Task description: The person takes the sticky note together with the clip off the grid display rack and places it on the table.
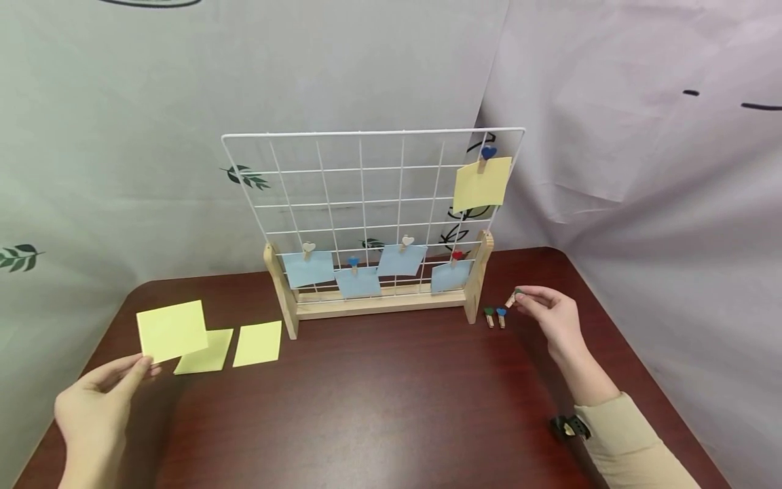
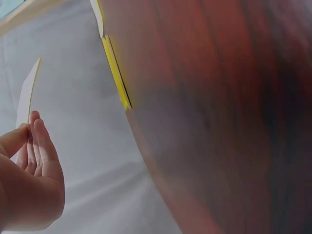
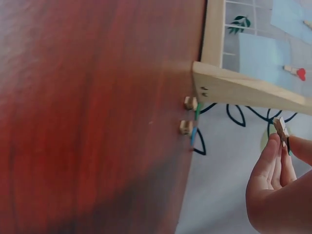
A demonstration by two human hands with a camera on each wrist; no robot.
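Note:
At the left, my left hand [image 1: 100, 401] pinches a yellow sticky note [image 1: 173, 331] by its lower corner, raised above the table. Behind it lie a pad of yellow notes [image 1: 206, 354] and another yellow note [image 1: 258, 343]. My right hand [image 1: 552, 318] holds a small wooden clothespin [image 1: 512, 299] with a green heart between thumb and fingers, seen also in the right wrist view [image 3: 281, 131]. Two more clothespins, one green-hearted [image 1: 489, 318] and one blue-hearted [image 1: 501, 318], lie just left of that hand. A white wire grid [image 1: 362, 187] stands in a wooden base [image 1: 379, 305].
Blue notes [image 1: 308, 269] hang low on the grid from heart clothespins. One yellow note [image 1: 482, 185] hangs at its upper right under a blue-hearted clothespin [image 1: 489, 153]. A dark watch-like object [image 1: 571, 427] is at the right sleeve. Pale cloth hangs behind the reddish-brown table [image 1: 379, 407].

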